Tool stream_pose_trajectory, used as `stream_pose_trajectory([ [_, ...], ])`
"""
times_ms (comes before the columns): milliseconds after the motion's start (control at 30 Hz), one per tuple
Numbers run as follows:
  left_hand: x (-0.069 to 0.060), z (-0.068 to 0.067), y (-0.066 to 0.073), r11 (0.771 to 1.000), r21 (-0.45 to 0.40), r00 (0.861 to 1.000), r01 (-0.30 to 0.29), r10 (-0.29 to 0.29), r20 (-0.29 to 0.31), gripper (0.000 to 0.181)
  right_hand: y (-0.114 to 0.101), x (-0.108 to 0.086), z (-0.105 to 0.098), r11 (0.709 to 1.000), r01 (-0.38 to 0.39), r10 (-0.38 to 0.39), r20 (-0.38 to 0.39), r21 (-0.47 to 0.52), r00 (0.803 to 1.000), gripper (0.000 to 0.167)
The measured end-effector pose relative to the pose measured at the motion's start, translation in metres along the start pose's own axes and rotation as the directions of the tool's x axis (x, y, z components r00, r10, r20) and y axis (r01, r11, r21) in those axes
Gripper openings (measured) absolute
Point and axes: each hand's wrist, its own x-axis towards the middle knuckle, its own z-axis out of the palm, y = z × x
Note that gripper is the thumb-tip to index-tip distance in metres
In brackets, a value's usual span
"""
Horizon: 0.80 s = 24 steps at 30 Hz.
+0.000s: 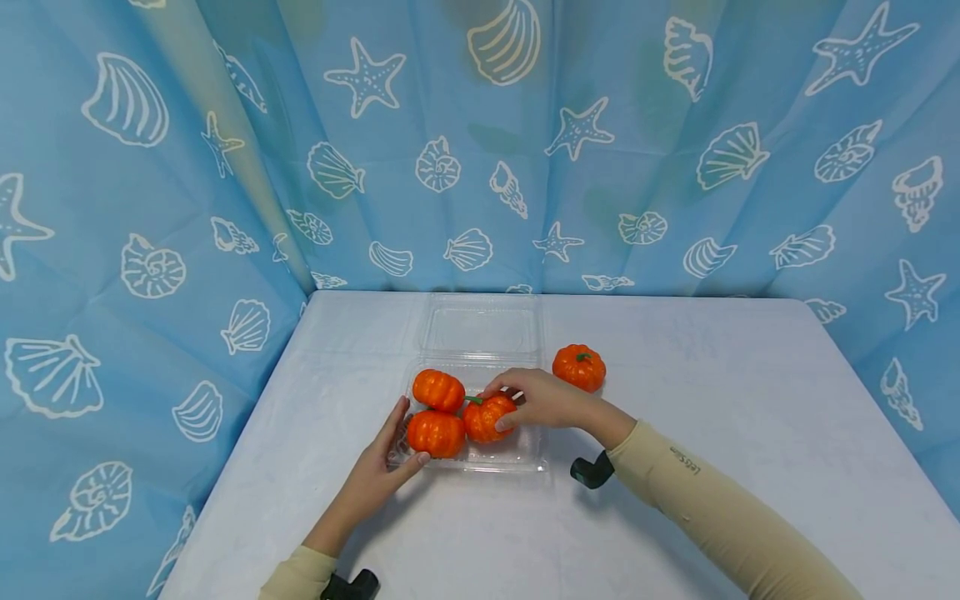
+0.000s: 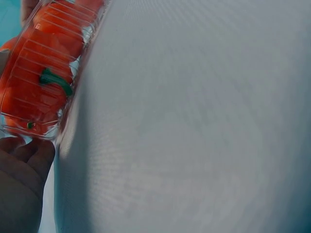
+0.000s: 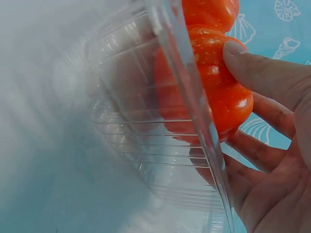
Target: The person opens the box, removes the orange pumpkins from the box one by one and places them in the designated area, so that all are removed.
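Pinching a pumpkin (image 1: 484, 422), right hand (image 1: 551, 398) partly hides it; left hand (image 1: 381, 468) spreads against clear container (image 1: 517, 456)

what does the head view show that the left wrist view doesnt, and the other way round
Only the head view: a loose orange pumpkin on the white table, the clear container with its open lid in sight, and the tan sleeves.

Only the left wrist view: a green stem right behind the container's ribbed wall.

Both: the left hand at the container, orange pumpkins inside, and part of the table.
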Motion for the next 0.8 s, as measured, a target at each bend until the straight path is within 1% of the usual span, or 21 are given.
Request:
stream_pose_trajectory([
  [167,0.0005,0.0005,0.0,1.0,-0.007,1.0,-0.002,0.002,0.001,0.094,-0.0004,-0.0015,0.0002,1.0,0.004,-0.004,-0.005,-0.013,1.0,0.038],
  [567,0.0014,0.0011,-0.0022,0.999,-0.005,0.999,-0.037,0.037,-0.008,0.093,0.0035,-0.0004,0.0023,0.999,0.048,-0.048,-0.04,-0.002,0.998,0.037],
  [667,0.0014,0.0011,-0.0025,0.999,-0.006,0.999,-0.044,0.044,-0.01,0.093,0.0043,-0.0007,0.003,0.999,0.048,-0.048,-0.045,0.014,0.998,0.037],
  [800,0.0011,0.001,-0.0027,0.999,-0.01,0.999,-0.048,0.048,-0.012,0.092,0.0039,-0.0023,0.0031,0.999,0.03,-0.028,-0.068,0.026,0.997,0.037],
])
